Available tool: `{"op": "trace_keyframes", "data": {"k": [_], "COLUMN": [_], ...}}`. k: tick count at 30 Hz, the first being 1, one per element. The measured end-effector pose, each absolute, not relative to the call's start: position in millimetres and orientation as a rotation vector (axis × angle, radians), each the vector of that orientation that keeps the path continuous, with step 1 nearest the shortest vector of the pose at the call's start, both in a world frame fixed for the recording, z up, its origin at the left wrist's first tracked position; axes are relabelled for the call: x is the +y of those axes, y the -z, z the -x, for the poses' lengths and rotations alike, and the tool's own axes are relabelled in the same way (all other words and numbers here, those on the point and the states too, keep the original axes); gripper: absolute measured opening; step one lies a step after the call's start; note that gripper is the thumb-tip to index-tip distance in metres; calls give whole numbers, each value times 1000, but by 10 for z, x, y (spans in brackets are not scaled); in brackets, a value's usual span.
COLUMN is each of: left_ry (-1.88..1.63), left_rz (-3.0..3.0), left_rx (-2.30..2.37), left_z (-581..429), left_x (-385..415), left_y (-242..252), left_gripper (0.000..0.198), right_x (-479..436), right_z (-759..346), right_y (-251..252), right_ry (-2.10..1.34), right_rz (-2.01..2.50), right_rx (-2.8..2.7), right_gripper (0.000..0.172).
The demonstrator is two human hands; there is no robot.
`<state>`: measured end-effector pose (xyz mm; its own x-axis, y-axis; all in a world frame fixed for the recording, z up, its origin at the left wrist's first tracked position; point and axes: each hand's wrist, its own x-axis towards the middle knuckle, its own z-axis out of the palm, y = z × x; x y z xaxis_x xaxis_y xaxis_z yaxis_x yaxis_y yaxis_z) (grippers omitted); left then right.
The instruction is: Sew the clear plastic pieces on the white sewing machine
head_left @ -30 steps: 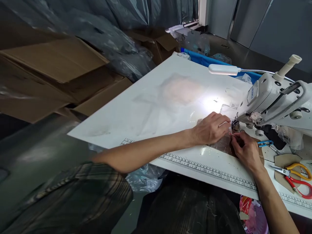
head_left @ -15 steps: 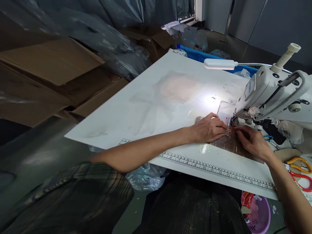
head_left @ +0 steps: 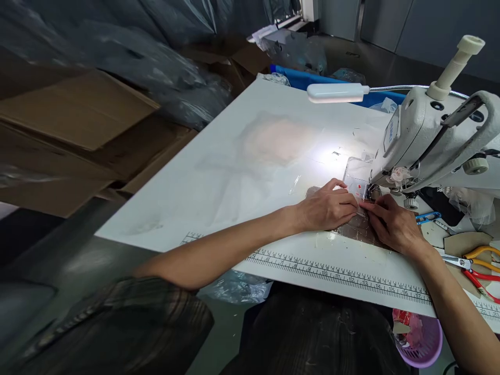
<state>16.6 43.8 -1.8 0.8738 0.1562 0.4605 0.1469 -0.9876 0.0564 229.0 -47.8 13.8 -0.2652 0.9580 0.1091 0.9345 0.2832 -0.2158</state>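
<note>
A white sewing machine (head_left: 422,135) stands at the right, its presser foot (head_left: 374,192) low over the bed. Beneath my hands lies a thin, see-through brownish fabric (head_left: 361,232), close to the needle area. My left hand (head_left: 332,205) rests on it left of the foot, fingers bent and closed on the fabric; its thumb is hidden. From the right, my right hand (head_left: 394,224) pinches the fabric just in front of the foot, its index fingertip almost meeting my left fingers. A clear plate (head_left: 354,171) with small red marks is behind my left fingers.
A ruler strip (head_left: 324,268) runs along the front of the white table (head_left: 219,182). Yellow-handled scissors (head_left: 478,255), red-handled cutters (head_left: 478,281) and a blue tool (head_left: 427,217) lie at right. A lamp (head_left: 336,92) hangs above. Cardboard boxes (head_left: 78,109) stand left, a purple basket (head_left: 427,344) below.
My right hand has moved left, bringing its fingertips against the fabric beside my left hand. My left hand stays nearly in place. The view has shifted slightly.
</note>
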Motion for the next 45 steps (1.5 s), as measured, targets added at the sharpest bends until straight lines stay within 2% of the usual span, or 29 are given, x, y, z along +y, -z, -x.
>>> {"op": "trace_keyframes", "data": {"k": [6,14,18,23,27,36,45], "left_ry": [-759,-714,-711,-769,-687,-585,-804], "left_rz": [-3125,-2997,-2986,-2979,-2958,-2926,-3015], "left_rx": [186,208,208,172,227,160,467], "left_z": [-160,-178,-178,-185,-201,-145,-198], "left_x": [455,474,484,493,490,491,518], "left_y": [-17,22,23,27,16,-54,-25], "left_gripper": [27,25,26,27,25,20,29], "right_x": [-514,-503,-494,-542,-590,-625,-642], "right_z": [-2249,-2329,-2353,-2341,-2316,-2279,-2248], "right_y": [-144,-119,-119,-123,-104,-152,-148], "right_ry": [-168,-488,-525,-420,-240,2,98], "right_rz": [1756,1699,1737,1661,1511,1538,1507], "right_rx": [-2288,-1960,-1879,-1992,-2202,-2426,-2472], "right_gripper": [40,38,38,38,36,35,35]}}
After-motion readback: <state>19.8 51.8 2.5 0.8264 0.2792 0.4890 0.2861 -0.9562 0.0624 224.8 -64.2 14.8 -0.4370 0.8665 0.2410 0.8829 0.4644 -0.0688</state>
